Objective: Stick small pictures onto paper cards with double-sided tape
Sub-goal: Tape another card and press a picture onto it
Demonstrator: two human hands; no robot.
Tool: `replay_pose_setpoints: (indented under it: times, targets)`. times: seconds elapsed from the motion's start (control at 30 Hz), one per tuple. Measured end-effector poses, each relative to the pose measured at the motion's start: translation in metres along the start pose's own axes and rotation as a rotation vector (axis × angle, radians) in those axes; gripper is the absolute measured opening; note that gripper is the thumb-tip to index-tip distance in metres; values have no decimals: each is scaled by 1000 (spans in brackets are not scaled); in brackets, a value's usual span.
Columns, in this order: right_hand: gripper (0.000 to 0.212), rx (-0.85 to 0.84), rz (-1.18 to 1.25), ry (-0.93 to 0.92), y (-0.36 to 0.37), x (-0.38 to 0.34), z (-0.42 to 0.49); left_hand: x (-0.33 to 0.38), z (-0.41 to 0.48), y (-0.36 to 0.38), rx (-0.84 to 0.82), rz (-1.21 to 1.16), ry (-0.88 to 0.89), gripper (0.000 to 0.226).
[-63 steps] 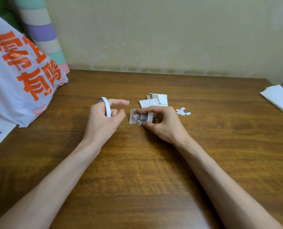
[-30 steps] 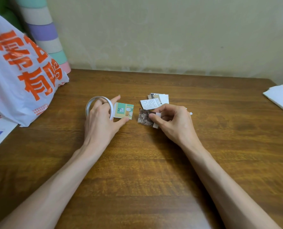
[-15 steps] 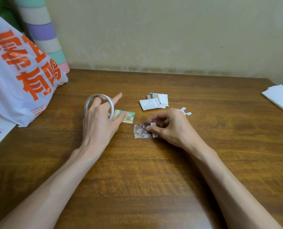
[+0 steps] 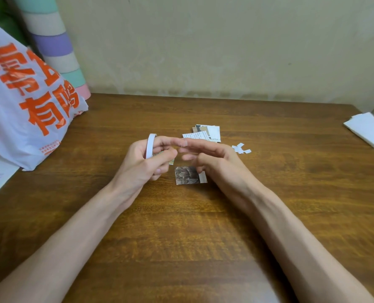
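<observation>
Double-sided tape roll (image 4: 150,146) left of centre, gripped on edge in left hand (image 4: 138,169). Small picture (image 4: 187,175) flat at centre, taped along right edge. Right hand (image 4: 216,162) just right, fingers outstretched toward roll, seemingly empty. Step: another strip; next, pinching the loose end, tearing cleanly.

The surface (image 4: 181,237) is brown wood-grain with a soft sheen. The bag (image 4: 24,101) is thin white plastic, crinkled and glossy. The tape roll (image 4: 150,145) shows a matt white paper backing. The small picture (image 4: 187,175) and the cards (image 4: 213,132) look like matt paper, though blur hides detail.
</observation>
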State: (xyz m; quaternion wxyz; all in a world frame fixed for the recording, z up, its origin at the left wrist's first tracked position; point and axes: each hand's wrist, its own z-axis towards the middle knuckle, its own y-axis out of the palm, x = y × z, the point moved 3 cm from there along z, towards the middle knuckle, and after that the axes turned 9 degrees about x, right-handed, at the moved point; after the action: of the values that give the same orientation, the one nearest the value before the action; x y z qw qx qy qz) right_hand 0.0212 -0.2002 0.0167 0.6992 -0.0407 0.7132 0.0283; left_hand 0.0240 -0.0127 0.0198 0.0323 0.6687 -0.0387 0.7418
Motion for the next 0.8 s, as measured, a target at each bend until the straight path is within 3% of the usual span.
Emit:
replay_pose_setpoints:
  times: [0.8]
  targets:
    - [14, 187, 58, -24, -10, 2, -1, 0, 0, 0, 4, 9, -42, 22]
